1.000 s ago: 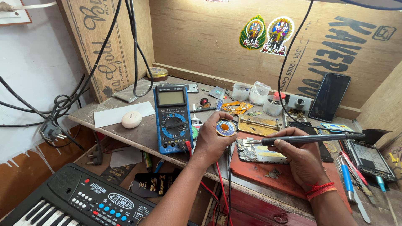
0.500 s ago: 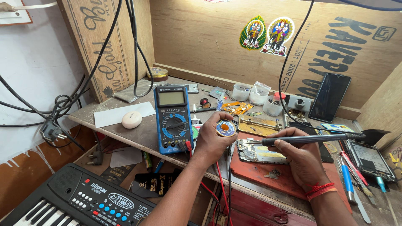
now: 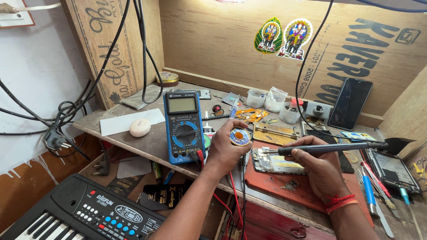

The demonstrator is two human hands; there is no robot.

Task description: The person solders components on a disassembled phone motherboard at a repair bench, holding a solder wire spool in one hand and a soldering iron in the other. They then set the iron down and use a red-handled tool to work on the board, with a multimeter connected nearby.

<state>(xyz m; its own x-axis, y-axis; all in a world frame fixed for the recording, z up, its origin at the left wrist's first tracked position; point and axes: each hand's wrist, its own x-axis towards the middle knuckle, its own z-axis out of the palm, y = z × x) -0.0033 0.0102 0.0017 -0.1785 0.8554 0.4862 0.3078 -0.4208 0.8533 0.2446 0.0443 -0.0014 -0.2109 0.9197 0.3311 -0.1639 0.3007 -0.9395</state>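
Over the opened phone [image 3: 276, 161], right hand [image 3: 321, 171] grips soldering iron [image 3: 327, 148], left hand [image 3: 227, 149] clutches solder spool [image 3: 240, 136]; tip not yet touching board.

Hardly anything has shifted in the last second. The left hand [image 3: 229, 149] has kept the small solder spool [image 3: 240, 136] raised at the same spot, and the right hand [image 3: 318, 166] has eased the soldering iron [image 3: 327, 148] a touch, tip over the opened phone [image 3: 275, 161].
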